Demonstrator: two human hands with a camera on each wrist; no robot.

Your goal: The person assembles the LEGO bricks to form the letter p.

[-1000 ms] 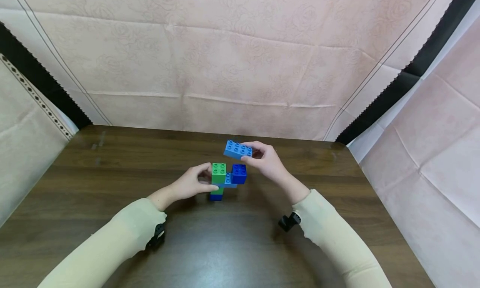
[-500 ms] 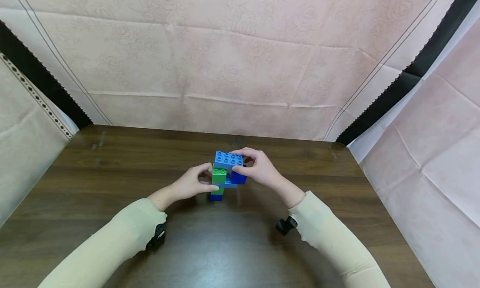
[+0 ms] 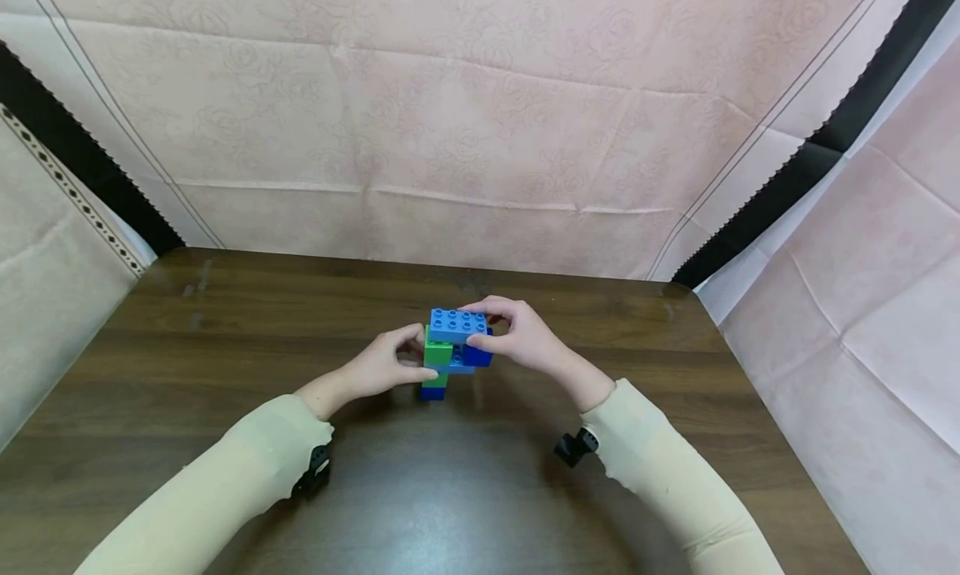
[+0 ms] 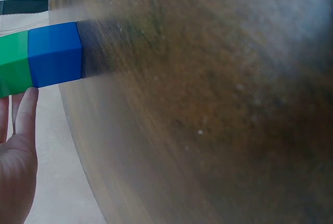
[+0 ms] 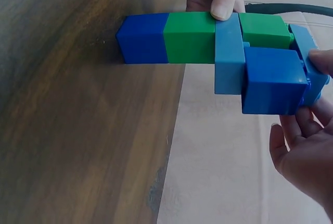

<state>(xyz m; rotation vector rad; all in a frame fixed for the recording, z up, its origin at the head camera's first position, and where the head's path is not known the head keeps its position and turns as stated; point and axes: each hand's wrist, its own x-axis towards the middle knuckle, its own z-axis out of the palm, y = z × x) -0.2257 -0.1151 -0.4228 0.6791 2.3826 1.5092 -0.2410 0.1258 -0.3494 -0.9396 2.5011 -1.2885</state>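
Observation:
A tower of toy building bricks stands upright on the table. Its base is a dark blue brick (image 5: 143, 39), under a green brick (image 5: 190, 37) and a light blue brick (image 5: 229, 57). Side by side above these sit another green brick (image 3: 438, 354) and a second dark blue brick (image 5: 274, 81). My left hand (image 3: 386, 365) grips the tower from the left, thumb on the lower light blue brick. With thumb and fingers, my right hand (image 3: 525, 337) pinches a long light blue brick (image 3: 457, 325) across the top; studs show in a narrow gap beneath it.
The brown wooden table (image 3: 285, 308) extends around both hands. Behind its far edge hangs a pale patterned cloth (image 3: 480, 142). Small black devices (image 3: 576, 447) sit at both wrists.
The right hand has brought the long light blue brick left and down, from above the tower's right side onto its top. The left hand keeps its grip in place.

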